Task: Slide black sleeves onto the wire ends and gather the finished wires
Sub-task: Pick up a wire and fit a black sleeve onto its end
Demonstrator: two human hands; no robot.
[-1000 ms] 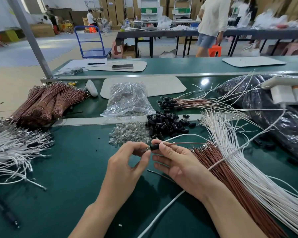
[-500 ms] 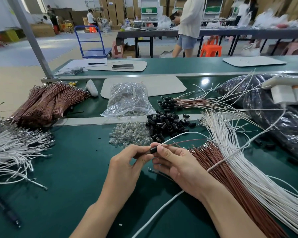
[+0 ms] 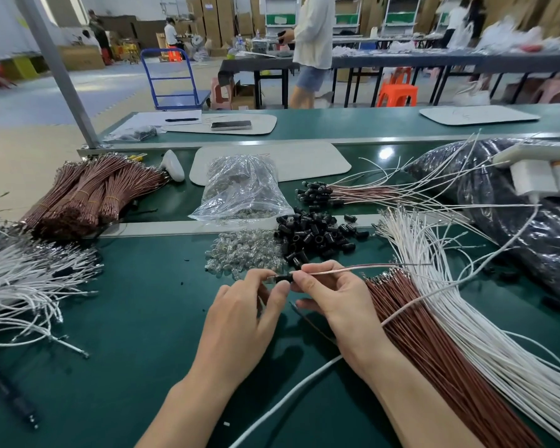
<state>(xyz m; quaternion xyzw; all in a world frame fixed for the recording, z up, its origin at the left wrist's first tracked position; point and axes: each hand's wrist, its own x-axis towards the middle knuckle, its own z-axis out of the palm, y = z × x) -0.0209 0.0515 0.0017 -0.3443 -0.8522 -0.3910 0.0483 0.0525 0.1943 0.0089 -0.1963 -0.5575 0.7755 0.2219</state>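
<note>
Left hand (image 3: 240,315) pinches black sleeve (image 3: 284,278); right hand (image 3: 337,302) pinches wire (image 3: 346,270) just beside it — hands together, mid-desk. Wire axis parallel to desk's near edge, trailing right; finished wires (image 3: 353,193) farther back-right — right hand nearer

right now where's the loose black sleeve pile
Head view, mid-bench: the sleeve pile lies just past the right hand, between the heap of clear parts to its left and the white wires to its right.
</note>
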